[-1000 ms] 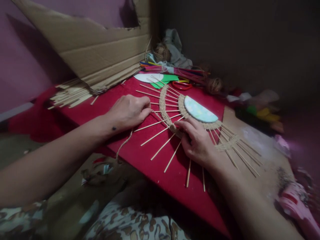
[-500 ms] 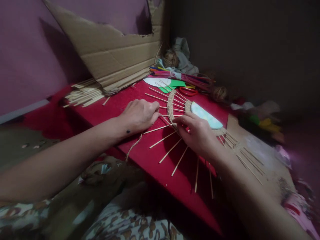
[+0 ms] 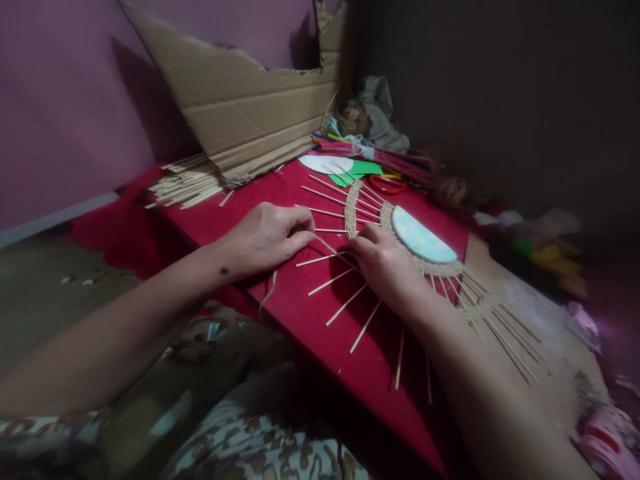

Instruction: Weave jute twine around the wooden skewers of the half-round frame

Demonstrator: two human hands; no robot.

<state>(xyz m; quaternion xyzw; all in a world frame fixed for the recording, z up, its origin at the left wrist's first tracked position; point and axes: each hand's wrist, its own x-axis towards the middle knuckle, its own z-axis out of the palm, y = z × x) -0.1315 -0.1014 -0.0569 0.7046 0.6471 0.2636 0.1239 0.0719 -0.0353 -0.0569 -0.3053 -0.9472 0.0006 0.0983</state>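
A half-round piece with thin wooden sticks (image 3: pixel 341 307) fanning out lies on the red-covered table. Its centre is a pale blue-green half disc (image 3: pixel 425 237), edged by woven twine. Farther out, a band of jute twine (image 3: pixel 352 208) is woven across the sticks. My left hand (image 3: pixel 274 233) pinches the loose twine (image 3: pixel 325 245), whose tail hangs over the table edge. On the woven band, my right hand (image 3: pixel 383 260) has its fingers closed around the spot where twine meets stick; those fingertips are partly hidden.
A cut cardboard sheet (image 3: pixel 255 117) leans at the back, with a pile of sticks (image 3: pixel 187 181) beside it. Red-handled scissors (image 3: pixel 387 184), green paper (image 3: pixel 367 168), coloured pipe cleaners (image 3: pixel 395 160) and a twine ball (image 3: pixel 354 119) lie behind. A board (image 3: pixel 540 327) is at the right.
My left hand has drawn slightly away from my right, leaving a longer stretch of twine between them. The whole view has shifted a little, so the scene sits farther right.
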